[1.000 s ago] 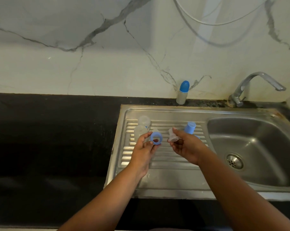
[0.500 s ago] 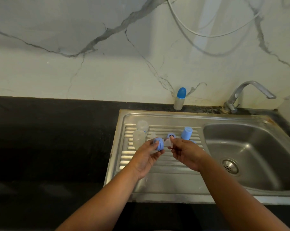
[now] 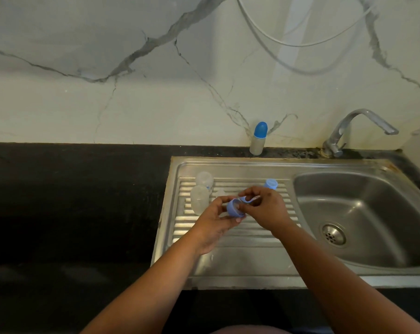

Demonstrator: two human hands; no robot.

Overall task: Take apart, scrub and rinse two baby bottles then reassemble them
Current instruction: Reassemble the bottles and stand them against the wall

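Left hand (image 3: 213, 221) grips blue collar ring (image 3: 234, 208) above drainboard (image 3: 228, 259), ctr frame. Right hand (image 3: 264, 208) pinches clear teat, mostly hidden, at ring's 1 o'clock. Ring looks light, stiff, prob. wet/slippery: hold by outer rim. Teat soft: hold by base flange.

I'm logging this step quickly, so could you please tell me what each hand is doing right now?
Left hand: grips the blue collar ring.
Right hand: fingers curled at the ring; what it pinches cannot be told.
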